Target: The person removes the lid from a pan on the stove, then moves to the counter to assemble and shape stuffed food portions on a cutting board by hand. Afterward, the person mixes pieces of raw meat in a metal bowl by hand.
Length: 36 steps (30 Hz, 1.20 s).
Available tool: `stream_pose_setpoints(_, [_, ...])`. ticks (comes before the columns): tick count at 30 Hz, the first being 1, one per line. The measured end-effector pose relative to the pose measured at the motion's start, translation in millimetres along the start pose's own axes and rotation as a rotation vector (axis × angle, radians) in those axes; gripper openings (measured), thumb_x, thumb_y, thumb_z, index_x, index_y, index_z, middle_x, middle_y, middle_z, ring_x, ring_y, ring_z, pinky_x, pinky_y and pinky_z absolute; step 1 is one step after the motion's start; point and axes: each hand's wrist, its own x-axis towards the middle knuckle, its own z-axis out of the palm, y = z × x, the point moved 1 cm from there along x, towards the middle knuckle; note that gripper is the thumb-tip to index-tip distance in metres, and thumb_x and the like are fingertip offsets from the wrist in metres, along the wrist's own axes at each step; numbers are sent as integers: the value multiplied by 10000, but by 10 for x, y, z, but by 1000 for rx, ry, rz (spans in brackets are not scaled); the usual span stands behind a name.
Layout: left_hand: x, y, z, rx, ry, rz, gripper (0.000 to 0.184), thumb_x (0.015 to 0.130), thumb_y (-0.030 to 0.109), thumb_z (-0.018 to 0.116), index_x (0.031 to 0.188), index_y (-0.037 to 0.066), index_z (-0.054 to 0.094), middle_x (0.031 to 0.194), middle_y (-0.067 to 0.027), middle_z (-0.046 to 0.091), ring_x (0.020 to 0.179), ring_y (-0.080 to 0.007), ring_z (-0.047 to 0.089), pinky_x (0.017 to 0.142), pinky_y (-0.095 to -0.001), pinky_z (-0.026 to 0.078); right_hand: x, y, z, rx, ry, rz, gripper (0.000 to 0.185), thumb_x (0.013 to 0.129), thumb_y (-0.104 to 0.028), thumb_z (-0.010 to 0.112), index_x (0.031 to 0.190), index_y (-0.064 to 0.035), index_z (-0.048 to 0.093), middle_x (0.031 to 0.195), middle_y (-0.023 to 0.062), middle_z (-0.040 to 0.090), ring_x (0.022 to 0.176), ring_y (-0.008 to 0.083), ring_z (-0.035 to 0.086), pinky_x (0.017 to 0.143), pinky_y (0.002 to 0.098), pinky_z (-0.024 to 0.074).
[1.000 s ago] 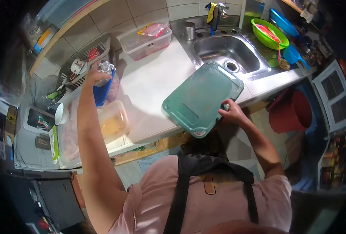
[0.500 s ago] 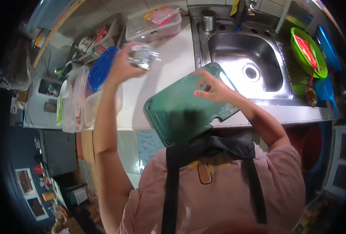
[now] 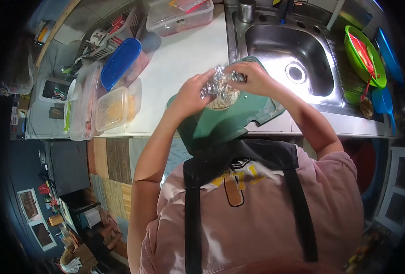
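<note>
Over the green cutting board (image 3: 211, 125), both of my hands are at a crumpled sheet of aluminium foil (image 3: 220, 82). It sits on a small round container whose pale, crumbly contents (image 3: 223, 100) show below the foil. My left hand (image 3: 194, 93) is closed around the left side of the foil and container. My right hand (image 3: 253, 77) pinches the foil's right edge from above. A small pale crumb lies on the board just right of the container. The container's far side is hidden by the foil and fingers.
The steel sink (image 3: 287, 68) is to the right, with a steel cup (image 3: 247, 11) at its back corner. A green basin (image 3: 365, 57) and blue dipper (image 3: 382, 100) stand farther right. On the left are a blue-lidded tub (image 3: 122, 64), a clear container (image 3: 111, 109) and a dish rack (image 3: 115, 34).
My left hand has brought the foil-covered thing from the back left to over the board. My right hand, fingers apart before, now grips the foil, and pale contents show beneath it.
</note>
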Motion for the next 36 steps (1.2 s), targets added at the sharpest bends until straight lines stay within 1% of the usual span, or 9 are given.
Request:
stream_pose_setpoints(6, [138,-198,-128,-307,213,-225,332,700,93,616,1013,6,547,857,-114,619,722,-148,612,662,-262,480,272,-186,71,-65,90,-35,630,613,-170,720,1174,-88,445,1069,143,469,1013,281,480,868,340,411])
stream_pose_setpoints(11, [287,-178,-191,-504,221,-174,395,713,199,677,1014,-14,534,909,-110,605,834,-170,594,712,-259,477,534,79,149,-18,4,-12,586,597,-174,731,1122,-62,496,1021,137,517,967,283,518,843,346,427])
stream_pose_setpoints(13, [254,-68,-215,-494,448,-89,429,705,219,688,1035,-3,530,992,-131,575,962,-172,545,754,-270,465,672,254,64,-101,215,44,549,603,-175,730,1095,-57,518,990,143,547,928,279,540,809,339,439])
stream_pose_setpoints(18, [12,-105,-48,38,113,-110,574,702,373,636,1099,-20,499,1109,-188,501,1010,-329,490,871,-377,390,815,916,-130,-323,458,267,582,605,-304,709,1112,-106,504,1031,165,499,952,302,517,830,342,424])
stream_pose_setpoints(25, [-81,38,357,326,216,149,533,725,364,619,1104,9,500,1107,-150,504,1042,-299,460,889,-380,363,328,1394,-399,-598,229,888,676,624,-382,696,1215,-237,403,1170,148,416,1028,332,470,832,404,414])
stream_pose_setpoints(27, [-60,77,427,365,213,155,492,738,348,605,1099,30,504,1099,-137,500,1035,-295,458,878,-387,366,217,1308,-384,-739,233,894,675,629,-395,695,1218,-230,410,1213,140,378,1052,344,448,828,425,407])
stream_pose_setpoints(31, [34,41,480,359,201,127,512,697,346,632,1099,57,502,1085,-122,493,1008,-297,462,864,-391,380,102,1104,-374,-634,416,321,608,639,-370,701,1168,-170,477,1109,156,471,970,301,506,780,391,438])
stream_pose_setpoints(33, [85,42,429,335,187,118,528,676,349,645,1097,64,500,1081,-116,491,1001,-297,463,858,-389,386,38,596,-302,-63,63,254,573,650,-294,710,1153,-130,490,1044,159,512,853,250,561,717,336,469])
stream_pose_setpoints(36, [147,30,381,297,46,21,581,606,345,687,1089,78,505,1073,-114,496,983,-295,468,823,-400,416,-102,187,-185,26,-170,349,597,670,-199,707,1205,-139,449,1025,113,523,761,156,576,657,279,482])
